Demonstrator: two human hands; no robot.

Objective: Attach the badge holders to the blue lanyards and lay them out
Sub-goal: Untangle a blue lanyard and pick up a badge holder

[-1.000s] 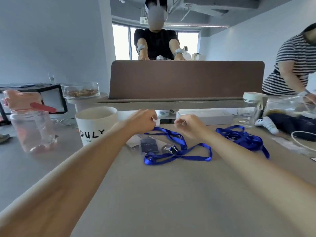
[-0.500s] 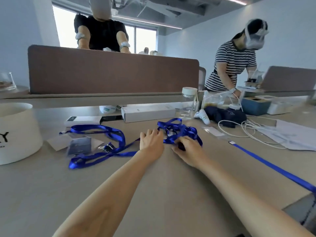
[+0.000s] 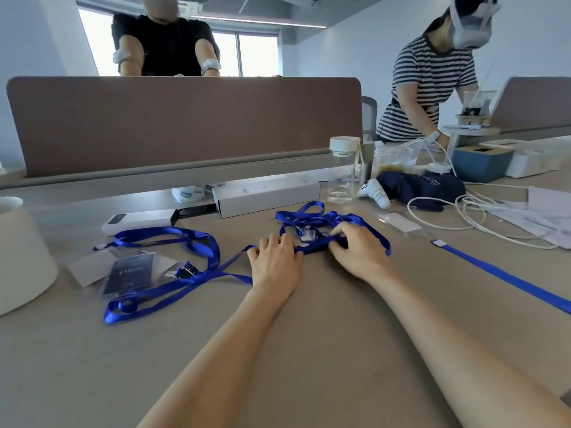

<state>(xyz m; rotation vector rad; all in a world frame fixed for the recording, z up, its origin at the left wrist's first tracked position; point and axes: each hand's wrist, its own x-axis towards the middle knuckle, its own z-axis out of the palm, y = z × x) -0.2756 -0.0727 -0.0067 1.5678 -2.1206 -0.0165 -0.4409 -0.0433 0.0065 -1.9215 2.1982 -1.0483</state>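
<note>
Across the lower half of the frame runs the tan, matte surface (image 3: 309, 350), smooth and hard enough that the ribbon should slide on it easily. At middle left lies a finished lanyard (image 3: 213, 245), flat woven blue ribbon in loose loops, with a dark-carded badge holder (image 3: 129, 271) of glossy clear plastic clipped on. At the right edge a single blue strap (image 3: 500, 274) lies straight, slanting toward the lower right.

In the centre sits the tangled lanyard bundle (image 3: 312, 216), a limp knot of the same ribbon. Its long axis runs left to right across the frame, just beyond both sets of knuckles.

The right hand (image 3: 358, 248) is deeper in, its fingers curled over a fold of ribbon at the bundle's near right side and gripping it. The left hand (image 3: 275, 261) sits at the bundle's near left end, fingers only slightly bent, tips resting on the ribbon. Whether its thumb pinches the strap I cannot tell.

An empty clear badge holder (image 3: 401, 223), thin and rectangular, lies just right of the bundle, nearer the right hand. Between the two hands a small pale clip (image 3: 307, 234) shows in the tangle. The clip probably has to be teased free first.
</note>
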